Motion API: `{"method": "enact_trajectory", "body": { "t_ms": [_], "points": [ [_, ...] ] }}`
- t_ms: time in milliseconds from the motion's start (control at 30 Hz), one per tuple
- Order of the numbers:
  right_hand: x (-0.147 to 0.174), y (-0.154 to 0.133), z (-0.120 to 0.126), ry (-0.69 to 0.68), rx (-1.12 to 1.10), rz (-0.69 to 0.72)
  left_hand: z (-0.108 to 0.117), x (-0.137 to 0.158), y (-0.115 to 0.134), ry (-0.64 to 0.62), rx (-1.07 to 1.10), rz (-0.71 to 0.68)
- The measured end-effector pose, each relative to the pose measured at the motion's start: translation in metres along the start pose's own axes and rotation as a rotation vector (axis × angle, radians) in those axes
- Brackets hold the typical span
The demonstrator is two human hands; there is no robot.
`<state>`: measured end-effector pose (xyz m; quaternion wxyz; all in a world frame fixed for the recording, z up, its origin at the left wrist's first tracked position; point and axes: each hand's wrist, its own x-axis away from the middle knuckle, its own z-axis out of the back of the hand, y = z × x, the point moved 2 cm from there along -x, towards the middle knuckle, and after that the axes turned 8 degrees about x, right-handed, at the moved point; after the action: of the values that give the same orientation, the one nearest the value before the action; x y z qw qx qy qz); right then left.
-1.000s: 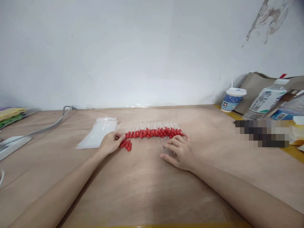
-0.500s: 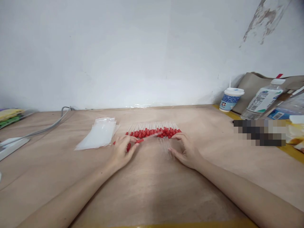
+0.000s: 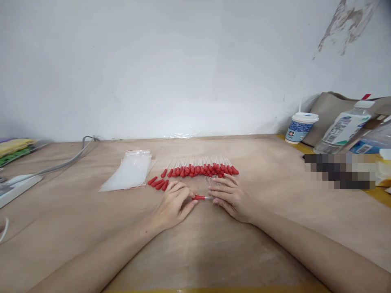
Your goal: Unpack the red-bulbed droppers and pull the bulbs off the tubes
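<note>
Between my hands, low over the table, lies a red rubber dropper bulb (image 3: 199, 197) with a clear glass tube (image 3: 208, 198) at its right end. My left hand (image 3: 179, 203) is closed, pinching the bulb between thumb and fingers. The thumb and fingers of my right hand (image 3: 233, 198) close round the tube, whose far end they hide. Just behind the right fingertips are loose glass tubes (image 3: 210, 180), partly covered. Several loose red bulbs (image 3: 159, 184) lie beyond my left hand. Farther back, a row of assembled droppers (image 3: 197, 170) has bulbs facing me and tubes toward the wall.
Left of the droppers is a stack of clear plastic bags (image 3: 128, 171). A grey cable (image 3: 70, 160) runs to a white device (image 3: 21, 185) at far left. A lidded paper cup (image 3: 301, 128), a plastic bottle (image 3: 343, 126) and a grey bag (image 3: 320, 110) stand at right.
My left hand has moved right and nearer me, uncovering the loose bulbs. The blurred dropper it held aslant is no longer there; a bulb and tube now lie level between both hands.
</note>
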<state>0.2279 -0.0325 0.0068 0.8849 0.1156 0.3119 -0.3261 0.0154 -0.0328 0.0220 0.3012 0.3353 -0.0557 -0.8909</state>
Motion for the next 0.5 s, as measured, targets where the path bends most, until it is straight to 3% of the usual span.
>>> {"method": "enact_trajectory", "body": {
  "t_ms": [100,233,500],
  "points": [
    [-0.001,-0.002,-0.001,0.018,-0.014,0.003,-0.002,-0.002,0.003,0.001,-0.028,-0.014],
    [-0.003,-0.006,-0.004,0.056,0.002,0.019,-0.007,-0.005,0.004,-0.062,-0.091,-0.132],
    [-0.006,-0.011,-0.001,0.026,0.025,0.035,-0.011,-0.003,0.005,-0.004,-0.065,-0.258]
  ]
}}
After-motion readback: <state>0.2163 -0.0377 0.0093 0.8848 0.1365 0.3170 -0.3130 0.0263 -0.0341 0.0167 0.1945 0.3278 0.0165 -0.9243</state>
